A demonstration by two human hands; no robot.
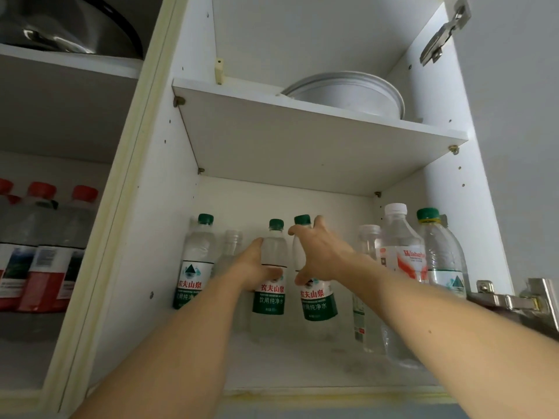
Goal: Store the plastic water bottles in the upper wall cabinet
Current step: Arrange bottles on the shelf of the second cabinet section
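Both hands up in the cabinet [435,164], each on a green-capped bottle.

Left hand [257,267] wrapped round the middle bottle [270,297], thumb across the label, fingers curled behind. Right hand [317,252] spread wide over the next bottle [319,300], thumb at the label, fingertips up by the cap. Both bottles upright on the lower shelf [287,367], just beside each other. More bottles left [195,261] and right [402,261]. White bowl [348,95] on the shelf above.

Clear plastic water bottles [269,285], mostly green-capped and green-labelled, upright in a row on the cabinet's lower shelf [302,367].
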